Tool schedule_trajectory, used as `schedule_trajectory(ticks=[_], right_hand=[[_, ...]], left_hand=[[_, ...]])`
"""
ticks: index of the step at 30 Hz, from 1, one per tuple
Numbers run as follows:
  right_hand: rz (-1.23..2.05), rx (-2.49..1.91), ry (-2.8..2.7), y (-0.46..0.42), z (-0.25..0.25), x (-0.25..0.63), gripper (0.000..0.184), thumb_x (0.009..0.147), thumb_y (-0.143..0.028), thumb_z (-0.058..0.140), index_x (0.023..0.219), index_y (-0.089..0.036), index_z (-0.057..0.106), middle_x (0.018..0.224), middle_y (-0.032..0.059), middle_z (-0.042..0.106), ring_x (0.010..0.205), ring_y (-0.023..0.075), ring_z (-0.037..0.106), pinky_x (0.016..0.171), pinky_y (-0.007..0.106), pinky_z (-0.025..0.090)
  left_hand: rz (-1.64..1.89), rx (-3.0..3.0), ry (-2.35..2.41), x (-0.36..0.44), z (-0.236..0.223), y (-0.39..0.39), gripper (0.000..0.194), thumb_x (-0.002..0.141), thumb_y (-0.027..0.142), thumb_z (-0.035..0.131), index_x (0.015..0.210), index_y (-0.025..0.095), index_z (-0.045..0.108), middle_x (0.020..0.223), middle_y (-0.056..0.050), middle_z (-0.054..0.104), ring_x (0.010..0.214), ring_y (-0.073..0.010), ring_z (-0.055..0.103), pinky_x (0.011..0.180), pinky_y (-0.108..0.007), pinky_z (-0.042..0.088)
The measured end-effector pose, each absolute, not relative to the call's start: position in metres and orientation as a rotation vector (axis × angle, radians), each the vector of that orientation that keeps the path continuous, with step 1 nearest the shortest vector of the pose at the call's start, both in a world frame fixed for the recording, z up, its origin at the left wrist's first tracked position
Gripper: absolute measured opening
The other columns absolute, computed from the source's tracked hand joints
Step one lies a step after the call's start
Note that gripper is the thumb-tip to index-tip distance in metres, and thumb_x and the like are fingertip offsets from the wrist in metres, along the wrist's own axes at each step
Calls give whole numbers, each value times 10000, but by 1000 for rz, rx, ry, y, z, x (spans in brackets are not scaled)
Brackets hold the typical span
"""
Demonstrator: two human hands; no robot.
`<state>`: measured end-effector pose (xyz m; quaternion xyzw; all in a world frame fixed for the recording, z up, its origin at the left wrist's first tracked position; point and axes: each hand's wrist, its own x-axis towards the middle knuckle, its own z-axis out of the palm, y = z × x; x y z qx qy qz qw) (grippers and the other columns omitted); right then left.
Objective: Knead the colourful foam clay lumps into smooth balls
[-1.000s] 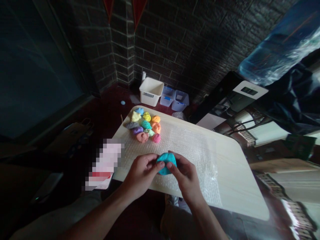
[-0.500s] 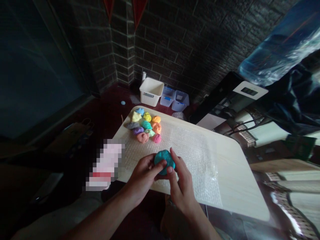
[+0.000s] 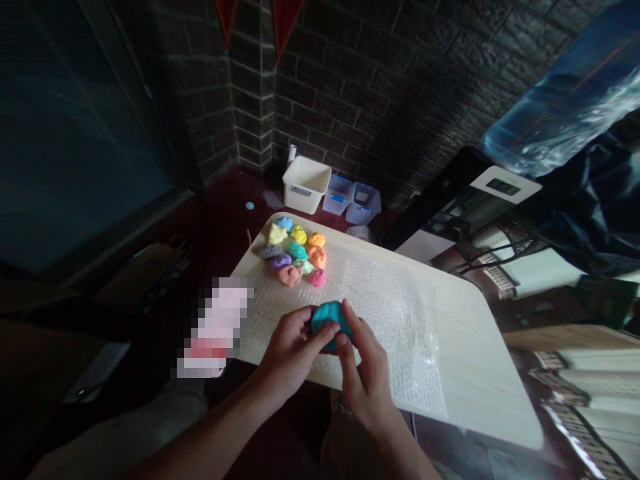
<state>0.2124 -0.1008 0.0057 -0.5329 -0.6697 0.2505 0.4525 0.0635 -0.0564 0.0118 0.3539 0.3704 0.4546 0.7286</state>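
Observation:
A flattened teal lump of modelling clay [image 3: 327,313] is held between both hands above the table's near edge. My left hand [image 3: 295,343] closes on its left side, with the thumb pressed on the face of the clay. On the other side, my right hand [image 3: 365,360] grips the clay between thumb and fingers. Beyond the hands lie several clay lumps in many colours, among them a pink lump [image 3: 317,278], a salmon lump [image 3: 290,275], a green-teal lump [image 3: 298,251] and a yellow lump [image 3: 299,234]. The underside of the held clay is hidden by the fingers.
Bubble wrap [image 3: 390,320] covers the middle of the pale wooden table [image 3: 480,360]. A white basket [image 3: 306,187] and blue-tinted plastic bins [image 3: 363,203] stand on the floor behind. To the right is a water dispenser [image 3: 505,185]. A pixelated patch covers something at the left edge.
The teal clay has tilted slightly between my hands, and both hands still hold it. The whole view has shifted a little, so the scene sits slightly further right.

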Motion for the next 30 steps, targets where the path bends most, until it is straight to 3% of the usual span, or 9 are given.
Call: schedule_trajectory(ticks=[6,12,17,23,27,30], right_hand=[[768,-1239,-1511,-98,10,206,416,1090,-329,549,1494,-420,594,1374,51,693,1192,243,677,935,390,607],[752,-1331,-1513,-98,11,214,516,1064,-374,601,1570,-398,502,1490,54,638,1343,287,601,1070,464,543],[784,-1301,-1554,-96,13,215,451,1075,-349,572,1526,-359,569,1306,74,702,1131,250,679,954,414,585],[801,-1338,-1501,-98,23,219,476,1016,-417,659,1482,-332,615,1184,73,729,1013,254,690,850,398,601],[910,-1309,-1391,-100,26,216,332,988,-449,694,1261,-266,740,1085,72,757,898,232,710,760,345,608],[1029,-1253,-1357,-101,26,216,299,996,-448,679,1208,-243,731,975,61,746,763,204,695,628,306,599]], left_hand=[[1013,786,791,61,12,-55,353,799,447,872,896,145,716,826,-36,711,807,-182,673,787,-309,595],[1002,853,768,61,13,-53,333,841,445,834,910,146,705,830,-27,696,793,-174,665,743,-290,584],[1006,925,770,60,16,-54,278,873,406,798,882,147,698,805,-19,673,760,-161,639,689,-262,552],[863,949,683,55,24,-54,275,853,389,809,868,152,671,746,-12,654,654,-149,640,593,-254,542],[782,882,702,55,24,-58,315,836,425,821,933,161,680,744,0,638,618,-140,631,547,-245,538],[783,865,709,56,22,-58,352,797,446,852,903,149,697,754,-10,641,652,-145,619,587,-262,555]])
